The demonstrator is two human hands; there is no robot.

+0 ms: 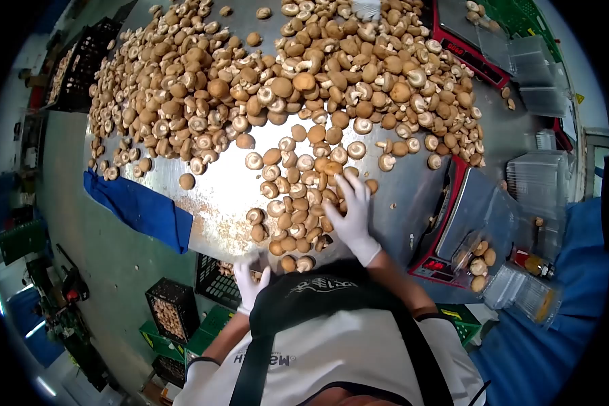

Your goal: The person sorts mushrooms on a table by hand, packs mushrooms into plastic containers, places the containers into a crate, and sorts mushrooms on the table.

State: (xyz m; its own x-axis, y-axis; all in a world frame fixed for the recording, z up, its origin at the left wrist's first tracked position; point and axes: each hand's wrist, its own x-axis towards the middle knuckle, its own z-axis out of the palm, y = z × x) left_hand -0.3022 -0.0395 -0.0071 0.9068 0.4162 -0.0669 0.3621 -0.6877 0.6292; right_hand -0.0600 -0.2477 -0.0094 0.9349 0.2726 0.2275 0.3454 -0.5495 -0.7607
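Brown-capped mushrooms (298, 196) lie in a loose patch on the metal table (223, 189) in front of me, some with pale undersides up. My right hand (353, 220), in a white glove, is open at the right side of this patch. Its spread fingertips reach over or touch mushrooms there. My left hand (252, 279), gloved too and slightly blurred, hangs by the table's near edge with fingers apart. Below and beside it is a black crate (218, 279) holding some mushrooms. A large heap of mushrooms (183, 101) covers the table's far part.
Two red-framed scales stand at the right, a near scale (433, 267) and a far scale (477, 59). A clear tray (463, 250) with mushrooms rests by the near one. Stacked clear trays (538, 179) stand beyond. A blue cloth (139, 213) hangs over the left edge. A white-gloved hand (367, 9) shows at the top.
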